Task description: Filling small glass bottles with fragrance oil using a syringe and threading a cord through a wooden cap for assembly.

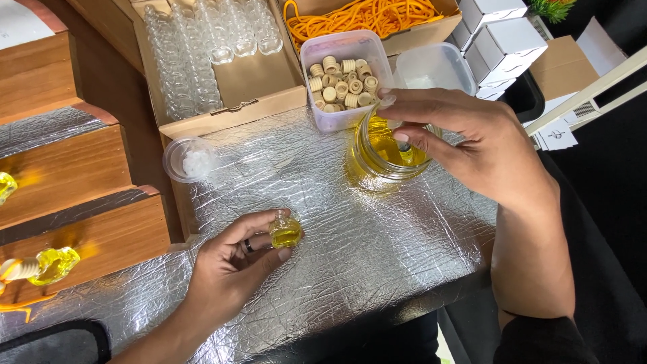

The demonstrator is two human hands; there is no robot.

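My left hand (229, 266) grips a small glass bottle (286, 231) partly filled with yellow liquid, standing upright on the silver foil mat (350, 249). My right hand (472, 145) hovers over a glass jar (377, 162) of yellow liquid, pinching a thin clear dropper or syringe (406, 152) whose tip dips into the jar. The jar stands at the mat's far middle.
Behind the jar sit a clear tub of wooden caps (342, 81), an empty clear tub (435, 66), a cardboard box of empty glass bottles (202, 54), orange cord (364, 15) and white boxes (502, 37). A small lidded cup (190, 159) and wooden steps (74, 182) with filled bottles (54, 264) lie left.
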